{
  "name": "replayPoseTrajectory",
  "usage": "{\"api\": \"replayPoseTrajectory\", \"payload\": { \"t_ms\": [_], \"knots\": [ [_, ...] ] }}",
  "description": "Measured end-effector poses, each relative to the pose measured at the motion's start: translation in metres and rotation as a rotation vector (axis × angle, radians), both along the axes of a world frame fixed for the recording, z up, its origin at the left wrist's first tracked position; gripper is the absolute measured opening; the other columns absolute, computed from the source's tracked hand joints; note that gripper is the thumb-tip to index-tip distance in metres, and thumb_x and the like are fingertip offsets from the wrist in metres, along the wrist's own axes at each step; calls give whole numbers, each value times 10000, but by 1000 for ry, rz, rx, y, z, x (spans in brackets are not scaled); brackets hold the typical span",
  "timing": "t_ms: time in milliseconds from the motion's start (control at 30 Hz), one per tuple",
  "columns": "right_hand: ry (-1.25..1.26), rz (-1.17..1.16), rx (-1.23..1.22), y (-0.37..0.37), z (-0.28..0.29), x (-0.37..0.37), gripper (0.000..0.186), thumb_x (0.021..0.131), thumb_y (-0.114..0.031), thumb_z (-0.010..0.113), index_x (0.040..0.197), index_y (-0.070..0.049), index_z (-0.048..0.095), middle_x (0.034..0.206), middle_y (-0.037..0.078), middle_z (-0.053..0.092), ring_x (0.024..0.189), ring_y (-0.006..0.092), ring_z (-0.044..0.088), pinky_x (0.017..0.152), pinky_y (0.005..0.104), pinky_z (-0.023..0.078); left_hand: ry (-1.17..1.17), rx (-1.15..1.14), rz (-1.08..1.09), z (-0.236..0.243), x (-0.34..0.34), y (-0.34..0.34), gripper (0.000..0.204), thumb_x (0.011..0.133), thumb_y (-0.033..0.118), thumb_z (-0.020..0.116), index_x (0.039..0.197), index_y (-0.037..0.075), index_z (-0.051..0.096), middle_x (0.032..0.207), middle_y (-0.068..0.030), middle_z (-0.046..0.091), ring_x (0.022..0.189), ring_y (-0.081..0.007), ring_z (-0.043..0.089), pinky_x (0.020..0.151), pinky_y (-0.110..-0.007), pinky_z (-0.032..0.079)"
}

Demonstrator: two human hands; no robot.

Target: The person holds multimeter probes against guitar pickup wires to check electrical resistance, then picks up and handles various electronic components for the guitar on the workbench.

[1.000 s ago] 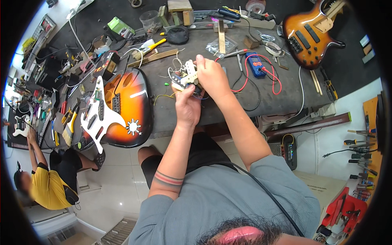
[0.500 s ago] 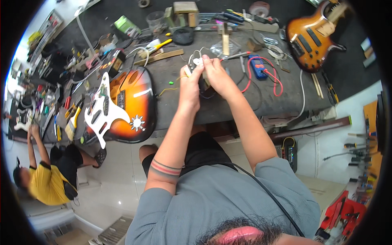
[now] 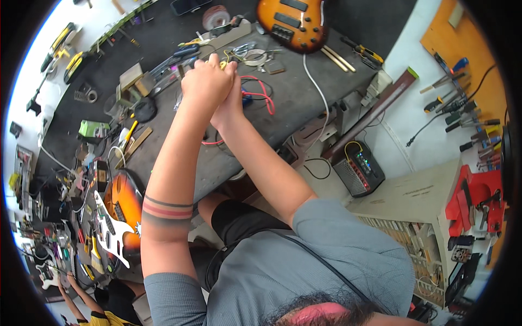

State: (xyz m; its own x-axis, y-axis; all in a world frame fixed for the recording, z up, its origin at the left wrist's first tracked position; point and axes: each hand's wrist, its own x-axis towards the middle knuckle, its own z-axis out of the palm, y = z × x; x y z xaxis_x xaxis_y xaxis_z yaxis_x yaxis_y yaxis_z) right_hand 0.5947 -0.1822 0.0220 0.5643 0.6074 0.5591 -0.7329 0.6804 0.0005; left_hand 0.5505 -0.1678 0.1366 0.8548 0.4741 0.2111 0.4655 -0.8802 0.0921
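Above the workbench, my left hand (image 3: 204,84) is closed, its fingers bent over at the fingertips of my right hand (image 3: 230,104). The right hand is closed too and partly covered by the left. A small yellow bit (image 3: 223,65) shows at the fingertips; whether it is a ring or a wire I cannot make out. Whatever lies between the hands is hidden. Just beyond them, a blue multimeter (image 3: 247,99) is mostly covered, with its red test lead (image 3: 270,103) looping to the right.
A sunburst bass guitar (image 3: 293,24) lies at the far edge. Leftward are a sunburst guitar body (image 3: 126,193) with a white pickguard (image 3: 111,234), a wooden strip (image 3: 134,146) and a co-worker's hands (image 3: 70,280). A small amplifier (image 3: 359,168) stands below, right; tools hang on an orange board (image 3: 446,38).
My view has swung to the right, so the bench contents sit further left. My hands have come closer together, the left now overlapping the right; the white piece and wires seen between them are hidden.
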Motion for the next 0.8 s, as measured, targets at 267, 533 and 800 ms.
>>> {"api": "replayPoseTrajectory", "payload": {
  "t_ms": [267, 533, 800],
  "knots": [
    [195, -324, -361, -82, 34, 50, 698, 1120, -650, 221, 1300, -115, 632, 1287, 142, 708, 1161, 300, 713, 969, 481, 601, 289, 8, -42, 62, 50, -117, 655, 1061, 585, 489, 1505, 114, 586, 1514, -242, 596, 1371, -399, 606, 1104, -486, 520],
    [265, -437, -379, -160, 10, 125, 573, 1075, -609, 303, 1259, -199, 658, 1213, 62, 745, 1119, 249, 738, 866, 489, 627, 97, -13, -417, 55, 74, -158, 718, 1066, 618, 491, 1465, 29, 585, 1304, -286, 718, 1162, -459, 720, 1008, -525, 563],
    [410, -550, -618, -263, 24, 171, 620, 1058, -596, 315, 1313, -174, 692, 1263, 57, 751, 1115, 335, 730, 878, 566, 643, -497, -344, -551, 24, 32, -162, 441, 1010, 352, 745, 1324, 56, 659, 1206, -194, 760, 836, -315, 777, 767, -456, 601]
  ]
}}
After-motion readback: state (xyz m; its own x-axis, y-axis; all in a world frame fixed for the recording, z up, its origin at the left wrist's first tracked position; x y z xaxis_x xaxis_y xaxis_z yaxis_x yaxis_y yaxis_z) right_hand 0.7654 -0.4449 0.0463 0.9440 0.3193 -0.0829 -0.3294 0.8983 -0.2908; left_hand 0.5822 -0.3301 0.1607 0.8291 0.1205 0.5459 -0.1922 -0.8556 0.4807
